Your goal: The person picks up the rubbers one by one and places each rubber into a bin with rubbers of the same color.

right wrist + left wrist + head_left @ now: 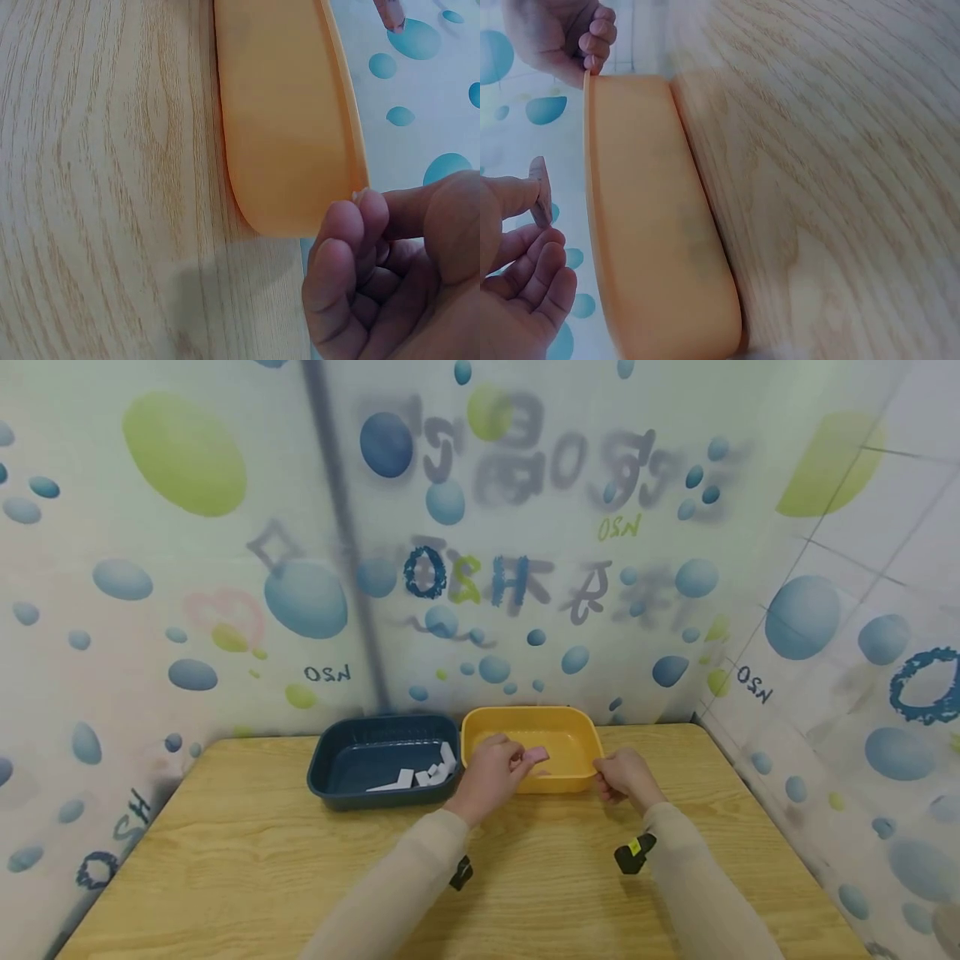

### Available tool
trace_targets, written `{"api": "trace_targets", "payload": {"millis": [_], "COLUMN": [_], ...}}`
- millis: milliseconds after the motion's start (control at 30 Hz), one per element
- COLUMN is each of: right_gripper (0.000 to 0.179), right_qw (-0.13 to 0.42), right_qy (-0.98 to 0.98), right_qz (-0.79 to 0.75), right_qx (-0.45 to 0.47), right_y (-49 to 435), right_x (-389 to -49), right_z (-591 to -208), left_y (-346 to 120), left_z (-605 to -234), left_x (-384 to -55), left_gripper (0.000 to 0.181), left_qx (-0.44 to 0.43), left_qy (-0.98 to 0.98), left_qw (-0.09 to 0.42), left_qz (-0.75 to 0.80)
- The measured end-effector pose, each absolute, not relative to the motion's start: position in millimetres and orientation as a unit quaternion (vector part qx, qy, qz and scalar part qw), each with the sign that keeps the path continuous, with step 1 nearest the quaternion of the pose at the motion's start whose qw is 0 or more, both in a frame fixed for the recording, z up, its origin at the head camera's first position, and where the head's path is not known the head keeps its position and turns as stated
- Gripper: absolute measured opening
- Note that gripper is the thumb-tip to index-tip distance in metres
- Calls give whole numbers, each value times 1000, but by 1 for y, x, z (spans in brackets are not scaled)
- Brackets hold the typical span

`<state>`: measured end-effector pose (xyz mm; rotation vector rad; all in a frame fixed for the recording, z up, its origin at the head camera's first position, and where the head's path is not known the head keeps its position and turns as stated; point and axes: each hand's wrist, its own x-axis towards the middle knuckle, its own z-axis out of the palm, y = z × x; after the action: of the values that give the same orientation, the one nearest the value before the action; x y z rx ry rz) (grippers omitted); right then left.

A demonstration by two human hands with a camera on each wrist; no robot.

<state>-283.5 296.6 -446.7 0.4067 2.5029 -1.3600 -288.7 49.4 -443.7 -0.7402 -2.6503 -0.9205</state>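
Over the yellow plastic bin (480,717), my left hand (491,775) pinches a small flat pink piece (536,754) between thumb and finger. The left wrist view shows that piece (541,192) edge-on, above the level of the bin's rim. My right hand (628,777) is at the bin's front right corner, its thumb and fingers pinching the rim there; the right wrist view shows these curled fingers (341,262) at the rim. A faint pinkish patch lies low inside the bin, too small to identify.
Left of the yellow bin stands a dark blue bin (352,802) with several white pieces (423,777) gathered toward its right side. Both bins sit at the back of a wooden table (247,860), close to a patterned curtain (465,635).
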Motion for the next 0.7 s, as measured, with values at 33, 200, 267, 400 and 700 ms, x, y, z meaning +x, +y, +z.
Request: {"api": "trace_targets", "payload": {"millis": [33, 200, 267, 400, 700], "right_gripper": [32, 32, 33, 33, 33], "right_qw": [132, 130, 130, 131, 128], "right_qy": [863, 866, 867, 869, 871], "right_qz": [-468, -463, -461, -458, -458], "right_qx": [139, 135, 135, 132, 123], "right_y": [296, 296, 297, 296, 296], "right_x": [-284, -284, -285, -284, -282], "right_z": [-447, -448, -449, -449, -445], "left_y": [50, 53, 55, 57, 62], "left_z": [-443, -442, -442, -443, -448], "left_x": [-289, -289, -290, -292, -299], "left_gripper": [40, 47, 48, 47, 43], "left_qx": [-251, -237, -231, -225, -218], "left_qy": [-908, -910, -912, -918, -924], "left_qw": [114, 93, 90, 86, 59], "left_qz": [-317, -326, -327, -316, -308]}}
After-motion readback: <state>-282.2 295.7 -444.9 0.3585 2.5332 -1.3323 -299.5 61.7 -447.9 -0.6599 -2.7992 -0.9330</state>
